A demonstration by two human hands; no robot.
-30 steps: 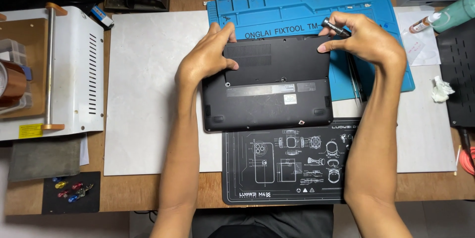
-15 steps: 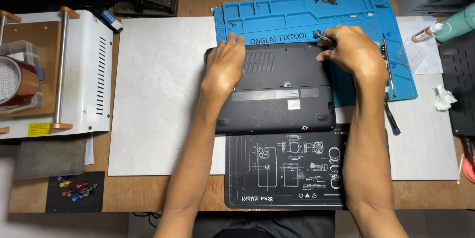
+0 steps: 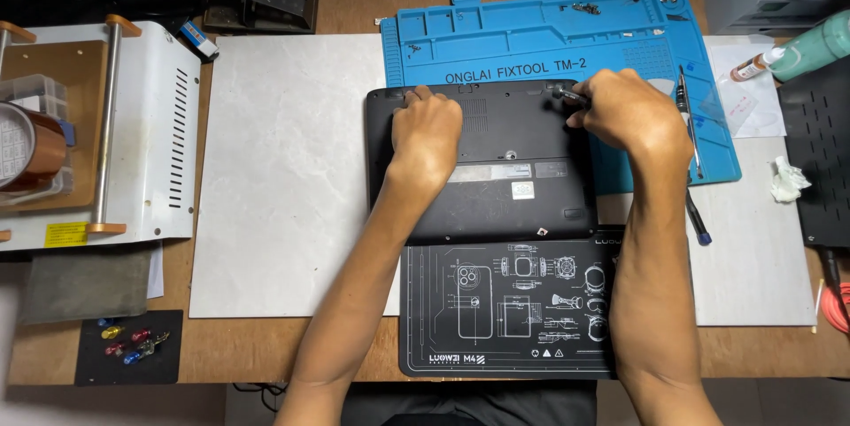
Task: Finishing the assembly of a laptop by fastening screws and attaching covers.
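I see a black plastic laptop (image 3: 496, 165) lying bottom-up in the middle of the bench, its far edge overlapping a blue silicone repair mat (image 3: 540, 32) and its near edge a black printed work mat (image 3: 505, 311). My left hand (image 3: 428, 129) presses flat on the far left of the base, fingers together. My right hand (image 3: 633, 112) pinches a slim dark screwdriver (image 3: 567, 95) at the far right corner. The tip could slip off the screw head and score the casing if my angle drifts. A freed screw could roll off among the loose small screws (image 3: 584, 8) on the blue mat. A second driver (image 3: 686, 120) lies just right of my hand.
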